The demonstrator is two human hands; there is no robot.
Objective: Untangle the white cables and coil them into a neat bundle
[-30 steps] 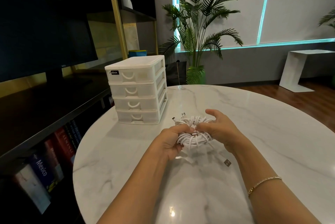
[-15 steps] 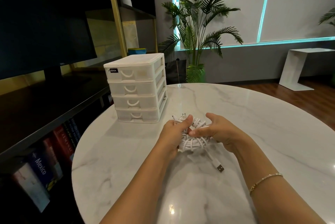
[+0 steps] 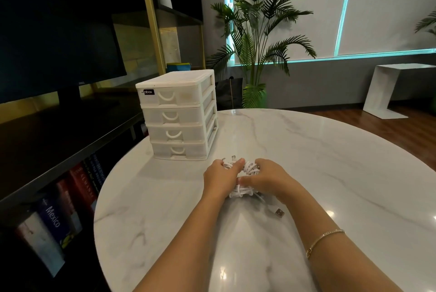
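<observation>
Because the cables [image 3: 243,191] sat wound in a bundle on the table [image 3: 330,161] just in front of the drawers [image 3: 179,114], the left hand [image 3: 221,179] and right hand [image 3: 269,177] curled their fingers round them, probably steadying loops, one plug [image 3: 279,212] trailing loose

One head-worn wide view looks forward and down, close over the marble table [image 3: 330,161]; room beyond.
</observation>
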